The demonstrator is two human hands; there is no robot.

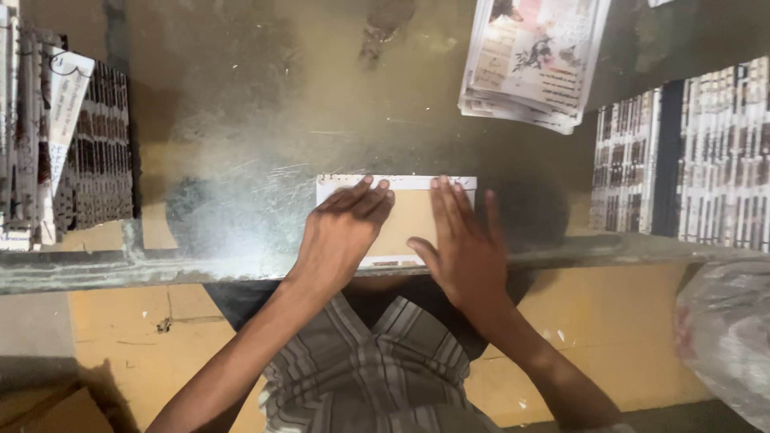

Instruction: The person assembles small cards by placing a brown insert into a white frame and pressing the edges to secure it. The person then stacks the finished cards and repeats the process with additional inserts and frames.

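At the far left edge, stacks of printed sheets (24,136) stand on edge in rows, with a dark-patterned row (100,152) just beside them and a loose white slip (68,96) leaning across the two. They sit on a worn glass table (241,120), scratched and smudged, through which a yellowish floor (120,337) shows below.

Near the middle of the table, close to its near edge, lies a flat tan card (409,220) with a white strip along its far side. The left hand (341,232) rests palm down on the left part of the card, fingers held together and pointing to the far right, flat and gripping nothing. Just beside it, the right hand (461,248) lies flat on the card's right part, fingers spread and pointing far, thumb stretched toward the left hand; it presses on the card without closing around it. The two hands are near each other but apart.

Below the table's edge a striped cloth (369,361) covers the person's lap.

At the far right-centre, a pile of printed papers (533,60) lies tilted on the table. Further right, more rows of printed sheets (690,160) stand packed side by side. At the near right corner sits a crumpled clear plastic bag (726,337).
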